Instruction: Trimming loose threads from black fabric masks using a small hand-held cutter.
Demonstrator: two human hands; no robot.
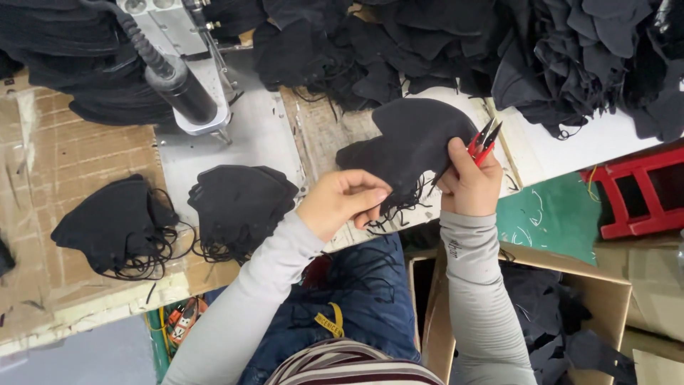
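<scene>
- Your left hand [342,202] is curled, its fingertips pinching the thin black ear loops [399,203] that hang from the lower edge of a black fabric face mask [410,142].
- Your right hand [470,184] grips that mask at its right edge, thumb pressed on the cloth, and it also holds a pair of small red-handled thread snips [484,141], blades pointing up and away from you.
- The mask is held above the worn wooden worktable [50,171], just in front of your chest.
- 2 stacks of black masks with tangled loops lie on the table to your left: a nearer stack [239,203] just beside your left wrist and a farther stack [114,224] toward the table's left end.
- A grey metal machine head [182,78] with a black cylinder stands over a pale plate beyond those stacks.
- A big heap of black masks [556,57] fills the far side.
- An open cardboard box [605,292] with black pieces sits by your right elbow, a red stool [634,192] beyond it.
</scene>
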